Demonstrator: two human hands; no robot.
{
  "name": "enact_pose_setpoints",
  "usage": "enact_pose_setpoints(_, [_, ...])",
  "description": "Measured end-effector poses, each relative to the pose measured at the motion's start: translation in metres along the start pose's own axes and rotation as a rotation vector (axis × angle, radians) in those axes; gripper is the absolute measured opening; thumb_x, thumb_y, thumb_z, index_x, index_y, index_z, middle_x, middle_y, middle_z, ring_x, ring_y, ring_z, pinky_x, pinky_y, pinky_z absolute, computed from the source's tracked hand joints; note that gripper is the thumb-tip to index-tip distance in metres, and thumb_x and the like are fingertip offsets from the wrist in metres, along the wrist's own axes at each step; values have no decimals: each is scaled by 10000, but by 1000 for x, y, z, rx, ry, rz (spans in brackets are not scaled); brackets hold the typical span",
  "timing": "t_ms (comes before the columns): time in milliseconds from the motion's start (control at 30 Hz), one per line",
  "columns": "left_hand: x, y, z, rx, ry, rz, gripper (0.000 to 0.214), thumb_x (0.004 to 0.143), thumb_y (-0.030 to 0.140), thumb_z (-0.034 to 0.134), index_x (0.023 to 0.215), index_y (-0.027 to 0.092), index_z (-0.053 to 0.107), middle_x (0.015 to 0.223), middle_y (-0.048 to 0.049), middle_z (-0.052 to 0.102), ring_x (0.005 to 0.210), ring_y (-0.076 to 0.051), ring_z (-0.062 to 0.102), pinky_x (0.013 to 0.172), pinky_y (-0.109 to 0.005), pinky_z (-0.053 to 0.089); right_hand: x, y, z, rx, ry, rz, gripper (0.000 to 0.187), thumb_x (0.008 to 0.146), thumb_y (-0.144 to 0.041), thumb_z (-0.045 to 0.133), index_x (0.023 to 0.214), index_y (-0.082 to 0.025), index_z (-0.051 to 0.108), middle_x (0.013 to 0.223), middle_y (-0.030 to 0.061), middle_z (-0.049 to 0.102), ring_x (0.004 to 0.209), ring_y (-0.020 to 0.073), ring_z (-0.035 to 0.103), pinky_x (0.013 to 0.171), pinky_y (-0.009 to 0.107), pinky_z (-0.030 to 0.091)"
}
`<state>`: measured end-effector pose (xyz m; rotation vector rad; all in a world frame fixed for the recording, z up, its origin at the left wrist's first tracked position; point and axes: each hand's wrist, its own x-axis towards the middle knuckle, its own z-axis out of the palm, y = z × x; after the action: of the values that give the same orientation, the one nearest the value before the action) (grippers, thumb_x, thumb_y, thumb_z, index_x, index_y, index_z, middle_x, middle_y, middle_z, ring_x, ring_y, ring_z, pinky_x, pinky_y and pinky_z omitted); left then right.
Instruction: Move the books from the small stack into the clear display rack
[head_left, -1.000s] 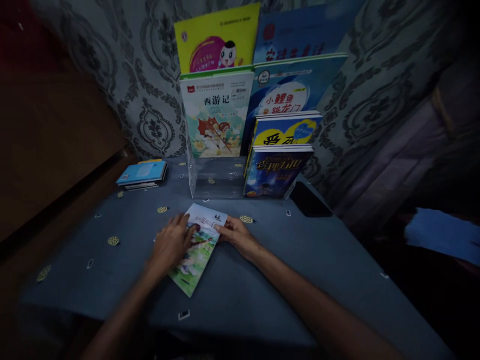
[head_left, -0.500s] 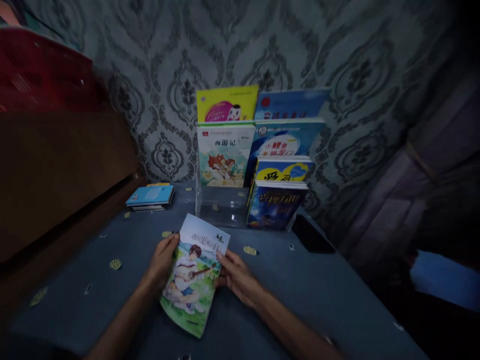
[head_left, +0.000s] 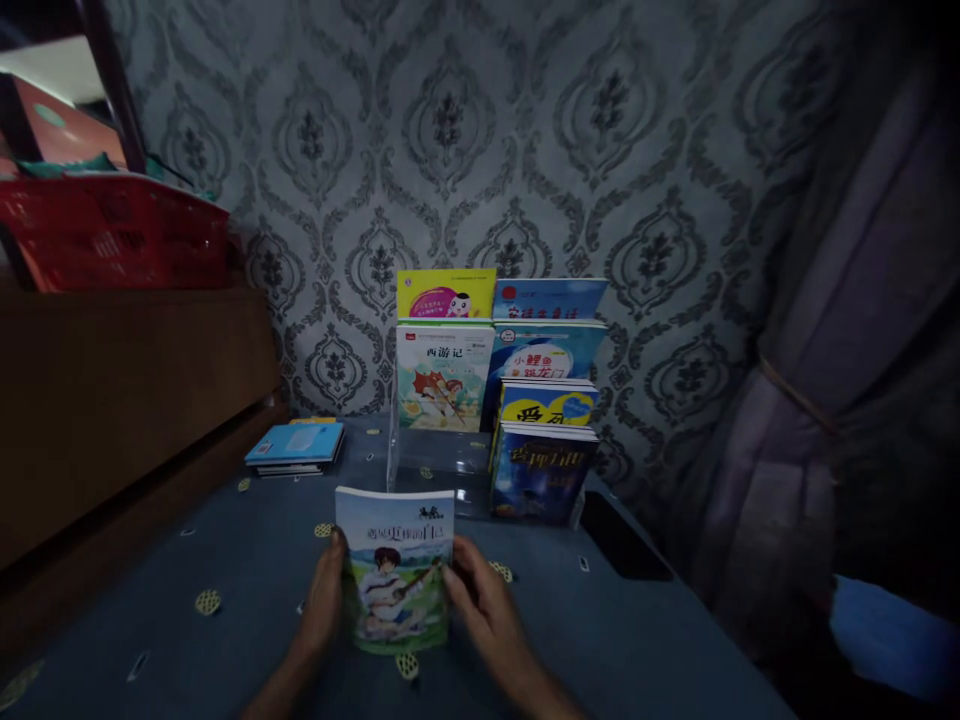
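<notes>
Between my hands is a paperback book [head_left: 397,580] with a guitar player on its cover, held upright with the cover facing me. My left hand [head_left: 324,590] grips its left edge. On the right edge, my right hand [head_left: 487,605] has the thumb in front and the fingers partly hidden behind. Just beyond stands a clear stepped book stand [head_left: 435,470]. Its left side carries a white-covered book [head_left: 444,385] with a yellow book [head_left: 446,293] behind it. Several books fill the right side, a dark blue book [head_left: 540,480] in front; the lower left step holds none.
A small stack of books [head_left: 294,445] with a light blue cover lies at the back left. Behind the stand's right end is a flat black object [head_left: 622,540]. A red basket [head_left: 120,235] sits on a brown cabinet [head_left: 135,380]. A tied curtain [head_left: 810,400] hangs at the right.
The book has turned from tilted to upright and squared toward the stand, both hands still on its sides. My head view has tipped up, so the stand appears lower.
</notes>
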<state>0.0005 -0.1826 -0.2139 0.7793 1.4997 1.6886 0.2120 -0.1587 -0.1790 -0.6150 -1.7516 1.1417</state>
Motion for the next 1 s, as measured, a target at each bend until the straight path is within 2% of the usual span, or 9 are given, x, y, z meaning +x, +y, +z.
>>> enact_pose_setpoints(100, [-5,11,-7,228,-84,19,864,651,918,386,861,146,712,876,-145,739,988,-368,649,880,-445,507,-8,8,0,-33,-12,13,335,957,-418,455,1206,-239,592,1171,106,674,1098,252,625,938,387,503])
enact_pose_setpoints(167, [-8,23,-10,295,-157,46,875,654,926,355,859,156,715,861,-135,739,964,-364,654,873,-441,514,-9,7,-1,-47,-18,18,327,959,-408,451,1213,-260,593,1178,97,674,1103,258,624,933,388,505])
enact_pose_setpoints(300, [-10,38,-16,333,-244,163,750,715,831,458,991,179,705,941,-98,738,984,-322,651,911,-408,512,-7,4,-2,-78,-13,21,333,957,-422,443,1204,-271,607,1120,85,695,1045,264,648,874,374,526])
enact_pose_setpoints(400, [-9,33,-26,417,-274,251,646,750,722,535,1085,189,680,996,-92,730,1013,-309,642,890,-380,522,-6,5,-1,-102,6,11,337,955,-428,442,1188,-256,615,1063,84,707,978,256,661,834,362,531])
enact_pose_setpoints(500, [-8,20,-37,515,-334,306,586,797,640,530,1152,191,655,1002,-105,731,953,-304,658,842,-373,538,-5,5,-1,-102,12,16,343,954,-433,442,1178,-243,620,1051,86,707,927,247,663,822,361,530])
enact_pose_setpoints(667, [-6,8,-50,639,-355,342,535,819,581,534,1185,204,638,1113,-116,714,993,-304,655,859,-368,534,-3,5,-1,-84,6,12,351,965,-419,428,1205,-233,604,1104,94,693,1004,247,645,875,365,510])
enact_pose_setpoints(867, [-2,14,-44,645,-354,394,502,819,568,531,1162,213,624,1041,-121,720,944,-301,657,791,-361,543,0,6,-1,-93,12,15,329,957,-410,449,1179,-240,623,1075,89,707,965,253,658,821,352,523])
enact_pose_setpoints(1000, [0,17,-35,703,-340,387,479,858,569,447,1142,211,591,985,-116,711,910,-289,657,774,-350,521,4,10,-2,-93,17,11,317,961,-401,443,1170,-233,613,1062,83,703,948,238,654,811,336,515])
